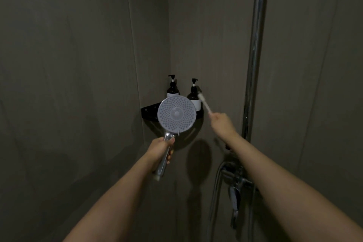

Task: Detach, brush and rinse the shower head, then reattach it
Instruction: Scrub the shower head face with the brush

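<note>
Black corner shelf [149, 111], 2 pump bottles [172, 89]

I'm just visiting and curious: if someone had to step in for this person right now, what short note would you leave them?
Left hand: grips the handle of the shower head, held up with the nozzle face toward the camera.
Right hand: holds a small white brush, raised just right of the face and not touching it.
Behind them, two pump bottles stand on a black corner shelf; the chrome riser pipe and mixer valve are to the right.
Done: the head is off its mount.
Left: brush the nozzle face, rinse it, put it back. I cannot tell how much brushing has happened.
</note>
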